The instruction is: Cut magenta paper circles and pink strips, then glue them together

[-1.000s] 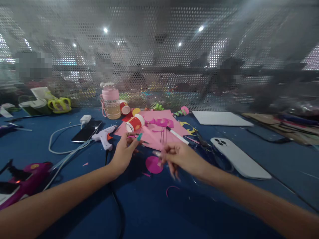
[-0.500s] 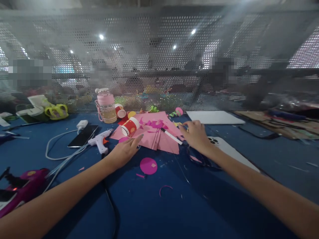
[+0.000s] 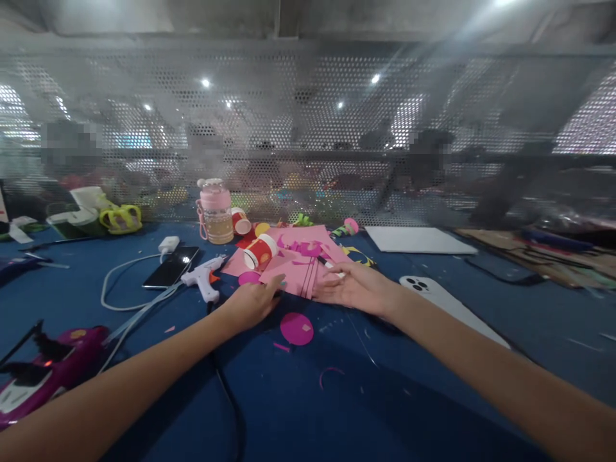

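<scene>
Partly behind right hand, pink paper

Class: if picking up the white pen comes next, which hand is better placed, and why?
Probably the right hand: its spread fingers overlap the white pen in this view. The left hand is farther away, on the glue gun side of the pink paper.
</scene>
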`<state>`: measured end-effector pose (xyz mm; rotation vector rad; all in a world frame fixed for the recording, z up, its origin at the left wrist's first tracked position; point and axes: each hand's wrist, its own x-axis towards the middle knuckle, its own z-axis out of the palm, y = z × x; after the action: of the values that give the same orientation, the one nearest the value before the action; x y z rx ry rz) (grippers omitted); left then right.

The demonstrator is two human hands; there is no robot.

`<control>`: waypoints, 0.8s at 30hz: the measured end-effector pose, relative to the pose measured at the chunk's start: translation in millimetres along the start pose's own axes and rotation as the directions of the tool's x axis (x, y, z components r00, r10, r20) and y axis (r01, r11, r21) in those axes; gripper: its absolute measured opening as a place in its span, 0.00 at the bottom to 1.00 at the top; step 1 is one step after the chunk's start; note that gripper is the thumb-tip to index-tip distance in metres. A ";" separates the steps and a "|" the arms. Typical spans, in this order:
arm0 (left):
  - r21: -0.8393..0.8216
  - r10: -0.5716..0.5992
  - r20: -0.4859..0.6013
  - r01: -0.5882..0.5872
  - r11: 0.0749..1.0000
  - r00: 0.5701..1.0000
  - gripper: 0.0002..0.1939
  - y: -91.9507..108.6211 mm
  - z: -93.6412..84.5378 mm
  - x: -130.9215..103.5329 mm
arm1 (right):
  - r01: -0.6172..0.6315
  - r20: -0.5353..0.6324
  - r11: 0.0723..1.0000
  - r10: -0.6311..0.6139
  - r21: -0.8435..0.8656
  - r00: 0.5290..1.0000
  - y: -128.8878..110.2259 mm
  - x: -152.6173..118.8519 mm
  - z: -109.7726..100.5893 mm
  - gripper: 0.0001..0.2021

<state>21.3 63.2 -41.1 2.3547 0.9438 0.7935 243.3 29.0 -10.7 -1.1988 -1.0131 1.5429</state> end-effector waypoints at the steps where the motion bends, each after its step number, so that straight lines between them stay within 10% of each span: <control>1: 0.004 0.003 0.007 -0.003 1.000 1.000 0.16 0.0 0.0 -0.7 | -0.083 -0.024 0.995 0.085 0.052 0.996 -2.4 1.5 2.4 0.13; 12: 0.045 0.085 0.047 -0.087 0.995 0.995 0.15 3.0 -0.2 -8.0 | -0.097 -0.127 0.995 0.101 0.035 0.987 17.7 26.2 8.4 0.11; 18: -0.067 0.112 -0.319 -0.141 0.988 0.941 0.20 12.6 -9.0 -16.1 | -0.013 0.022 0.992 0.011 0.125 1.000 -15.5 3.9 -4.7 0.12; 22: -0.408 -0.278 -0.484 0.067 0.911 0.830 0.23 29.2 -22.9 -8.3 | 0.104 0.017 0.978 -0.108 0.179 0.994 -14.1 -9.6 -3.7 0.15; 24: -0.677 -0.585 -0.282 0.273 0.683 0.761 0.20 38.7 -31.2 -3.0 | 0.169 0.003 0.967 -0.173 0.193 0.985 -8.5 -17.0 0.8 0.14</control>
<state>16.4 42.6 4.0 1.2978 1.1796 1.2723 246.0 14.7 1.6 -0.9393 -0.9318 1.4819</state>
